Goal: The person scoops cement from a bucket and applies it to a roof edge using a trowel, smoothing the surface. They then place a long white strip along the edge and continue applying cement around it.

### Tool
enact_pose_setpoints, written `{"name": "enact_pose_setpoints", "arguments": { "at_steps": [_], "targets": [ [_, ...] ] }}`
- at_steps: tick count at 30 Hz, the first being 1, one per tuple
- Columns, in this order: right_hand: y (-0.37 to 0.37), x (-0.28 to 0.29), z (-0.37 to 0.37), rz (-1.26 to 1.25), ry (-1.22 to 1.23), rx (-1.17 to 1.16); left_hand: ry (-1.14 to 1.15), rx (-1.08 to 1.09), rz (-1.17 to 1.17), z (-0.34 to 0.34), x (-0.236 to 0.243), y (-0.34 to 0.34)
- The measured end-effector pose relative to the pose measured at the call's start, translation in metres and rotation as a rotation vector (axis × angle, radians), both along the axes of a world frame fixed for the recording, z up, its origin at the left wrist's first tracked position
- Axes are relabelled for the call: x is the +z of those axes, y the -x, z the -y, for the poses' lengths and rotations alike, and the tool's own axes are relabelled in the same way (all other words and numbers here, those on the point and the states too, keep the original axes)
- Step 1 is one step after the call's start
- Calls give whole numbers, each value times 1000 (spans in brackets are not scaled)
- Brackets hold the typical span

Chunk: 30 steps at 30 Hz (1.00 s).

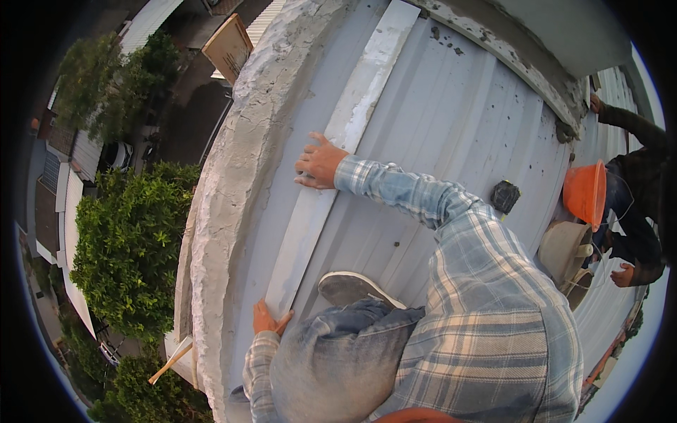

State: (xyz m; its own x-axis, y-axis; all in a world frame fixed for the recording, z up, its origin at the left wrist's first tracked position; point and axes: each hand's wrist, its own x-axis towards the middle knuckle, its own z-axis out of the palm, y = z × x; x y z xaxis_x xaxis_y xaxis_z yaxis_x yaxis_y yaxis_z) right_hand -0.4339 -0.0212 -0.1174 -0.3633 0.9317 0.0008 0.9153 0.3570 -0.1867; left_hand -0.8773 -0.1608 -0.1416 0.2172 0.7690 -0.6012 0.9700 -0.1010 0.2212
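A long, flat, pale metal straightedge point(356, 92), smeared with whitish mortar, lies on the grey ribbed roof sheet beside a rough plastered parapet point(240, 162). My right hand point(321, 163) grips it around the middle, the fingers bent over the edge nearer the parapet. Down at its near end, my left hand point(271, 319) holds it, thumb on the inner side and fingers toward the parapet. The undersides of both grips are hidden. Just right of the near end rests my dark shoe point(352, 287), below my bent knee.
Beyond the parapet the ground drops to trees point(134, 247) and houses. A black lump-like object point(505, 197) sits on the roof sheet point(437, 120). At right, a co-worker point(635, 190) is beside an orange bucket point(585, 194) and a mortar-stained tub point(562, 247). A plastered ledge point(522, 60) borders the far side.
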Motion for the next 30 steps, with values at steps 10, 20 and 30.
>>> {"name": "enact_pose_setpoints", "arguments": {
  "at_steps": [10, 20, 30],
  "targets": [
    [-16, -4, -5, -24, -43, 1, 52, 12, -13, -11, -4, -11],
    [1, 2, -7, -70, -90, 132, 54, 395, 29, -7, -12, 43],
    [-9, -11, -14, 190, -119, 227, 12, 653, 100, 36, -61, 57]
  ]
}}
